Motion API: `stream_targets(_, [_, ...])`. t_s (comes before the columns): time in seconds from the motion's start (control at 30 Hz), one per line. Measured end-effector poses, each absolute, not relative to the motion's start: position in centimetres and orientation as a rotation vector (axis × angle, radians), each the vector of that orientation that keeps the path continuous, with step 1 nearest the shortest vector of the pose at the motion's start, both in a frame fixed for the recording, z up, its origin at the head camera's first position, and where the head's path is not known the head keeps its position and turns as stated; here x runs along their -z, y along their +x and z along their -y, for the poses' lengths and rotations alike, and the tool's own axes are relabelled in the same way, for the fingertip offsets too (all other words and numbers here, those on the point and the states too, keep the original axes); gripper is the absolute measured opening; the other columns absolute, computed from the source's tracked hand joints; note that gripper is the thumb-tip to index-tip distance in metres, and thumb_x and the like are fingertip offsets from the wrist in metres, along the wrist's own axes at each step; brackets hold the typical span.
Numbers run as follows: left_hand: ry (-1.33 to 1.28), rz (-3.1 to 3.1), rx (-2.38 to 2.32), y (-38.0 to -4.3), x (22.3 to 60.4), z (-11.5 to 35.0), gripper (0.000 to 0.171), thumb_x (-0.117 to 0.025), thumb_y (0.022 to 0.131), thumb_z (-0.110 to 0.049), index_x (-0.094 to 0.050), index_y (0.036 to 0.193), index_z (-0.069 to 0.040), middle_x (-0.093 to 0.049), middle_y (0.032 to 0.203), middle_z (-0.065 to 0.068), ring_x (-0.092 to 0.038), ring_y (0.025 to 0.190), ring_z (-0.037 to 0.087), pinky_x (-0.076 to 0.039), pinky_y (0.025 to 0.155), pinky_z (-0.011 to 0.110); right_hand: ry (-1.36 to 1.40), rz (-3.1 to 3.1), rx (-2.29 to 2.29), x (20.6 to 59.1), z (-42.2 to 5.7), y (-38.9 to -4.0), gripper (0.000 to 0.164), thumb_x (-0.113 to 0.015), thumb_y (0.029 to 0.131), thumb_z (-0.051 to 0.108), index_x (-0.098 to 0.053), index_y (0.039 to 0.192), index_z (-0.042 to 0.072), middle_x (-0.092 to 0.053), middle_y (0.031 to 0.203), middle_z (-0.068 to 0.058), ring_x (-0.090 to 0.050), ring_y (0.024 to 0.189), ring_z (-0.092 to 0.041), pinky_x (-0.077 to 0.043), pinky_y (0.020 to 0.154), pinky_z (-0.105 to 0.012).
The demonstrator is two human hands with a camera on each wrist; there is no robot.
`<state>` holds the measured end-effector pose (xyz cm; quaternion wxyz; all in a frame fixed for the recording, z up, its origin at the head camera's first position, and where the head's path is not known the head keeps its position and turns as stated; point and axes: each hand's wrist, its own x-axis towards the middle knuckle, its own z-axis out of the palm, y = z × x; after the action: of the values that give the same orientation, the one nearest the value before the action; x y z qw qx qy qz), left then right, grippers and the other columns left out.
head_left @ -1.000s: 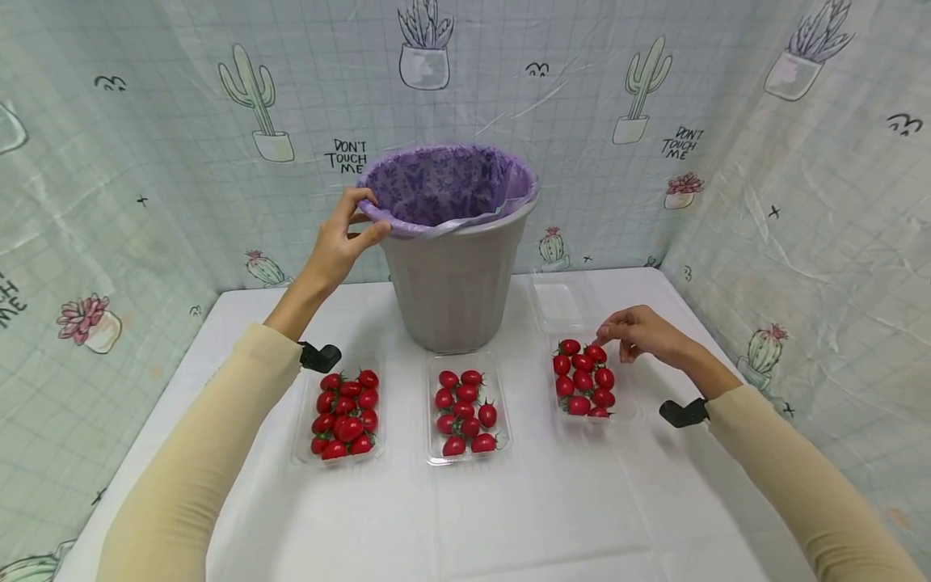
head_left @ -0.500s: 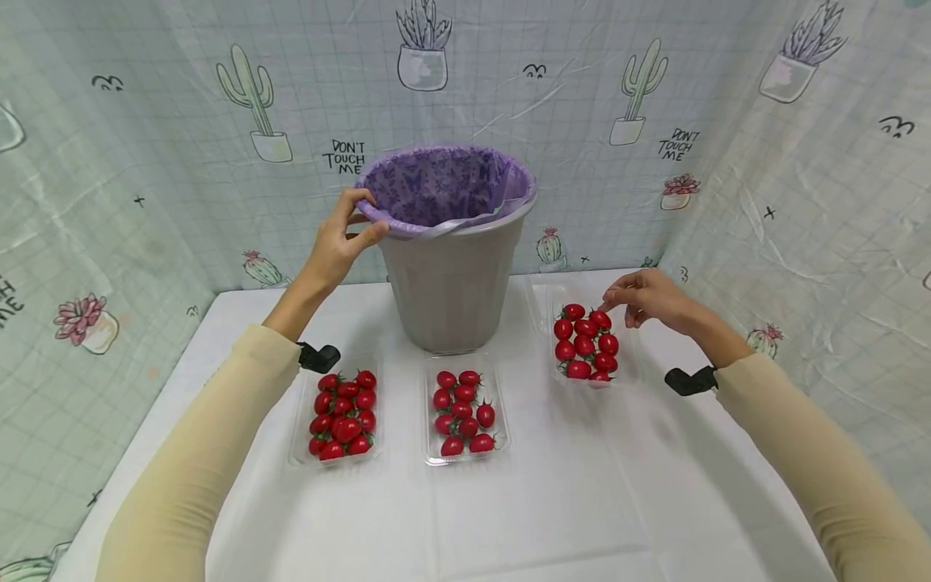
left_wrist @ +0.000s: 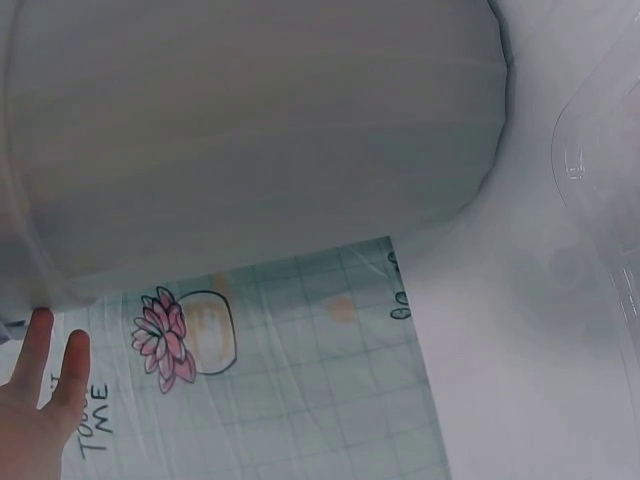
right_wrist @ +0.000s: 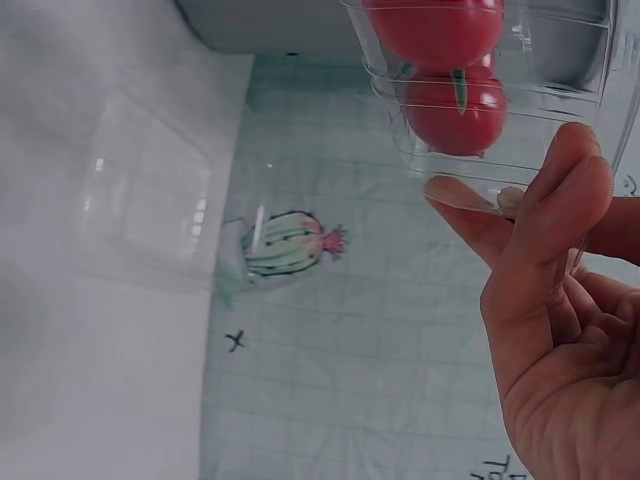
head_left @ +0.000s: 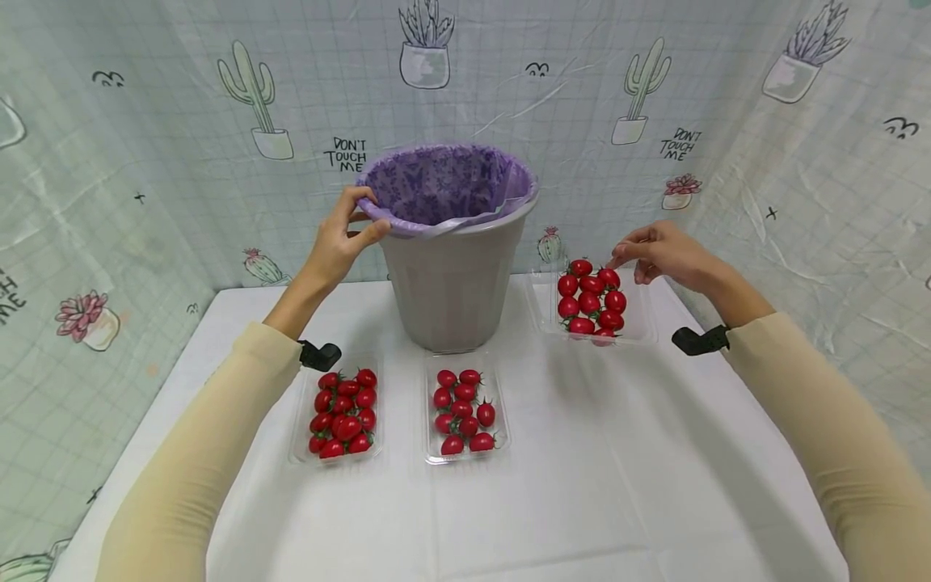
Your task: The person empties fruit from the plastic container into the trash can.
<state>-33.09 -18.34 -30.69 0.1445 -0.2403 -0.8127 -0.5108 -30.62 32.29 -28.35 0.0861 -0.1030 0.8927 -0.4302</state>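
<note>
My left hand [head_left: 340,238] grips the near-left rim of a grey trash bin [head_left: 452,299]. A purple patterned bag [head_left: 436,190] lines the bin and is folded over its rim. My right hand [head_left: 672,257] pinches the edge of a clear plastic container [head_left: 638,325] between thumb and fingers, its contact with the edge showing in the right wrist view. Red cherry tomatoes [head_left: 589,302] with green stems lie inside. This container is raised off the table at the back right, with a shadow below it. Only two fingers [left_wrist: 72,375] of my left hand show in the left wrist view.
Two more clear containers of cherry tomatoes stand on the white table [head_left: 538,493]: a left container [head_left: 300,453] and a middle container [head_left: 502,449]. Another clear plastic tray [right_wrist: 150,190] lies at the back right. Cactus-print cloth [head_left: 480,81] hangs behind and at both sides.
My right hand has lifted the container of cherry tomatoes and moved it up and toward the back. My left hand has kept its grip on the bin rim.
</note>
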Motion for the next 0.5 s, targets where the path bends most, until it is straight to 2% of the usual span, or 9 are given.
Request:
stream_targets(0.2, [-0.698, 2.336, 1.479, -33.0, 30.6, 18.3, 0.049, -0.066, 0.101, -0.039, -0.044, 0.136, -0.013, -0.050, 0.134, 0.001, -0.055, 0.139, 0.031, -0.050, 0.104, 0.055, -0.329, -2.650, 1.319, 25.6, -32.1, -31.0, 0.036, -0.058, 0.107, 0.024, -0.067, 0.126, -0.005, -0.079, 0.097, 0.006, -0.056, 0.055, -0.017, -0.056, 0.059, -0.025])
stream_targets(0.5, [-0.700, 2.330, 1.490, -32.9, 30.5, 18.3, 0.049, -0.067, 0.101, -0.038, -0.044, 0.135, -0.012, -0.051, 0.132, -0.001, -0.056, 0.138, 0.030, -0.052, 0.103, 0.051, -0.261, -2.579, 1.460, 22.2, -31.9, -32.1, 0.019, -0.059, 0.106, 0.024, -0.077, 0.104, 0.017, -0.080, 0.094, 0.006, -0.057, 0.056, -0.014, -0.055, 0.059, -0.022])
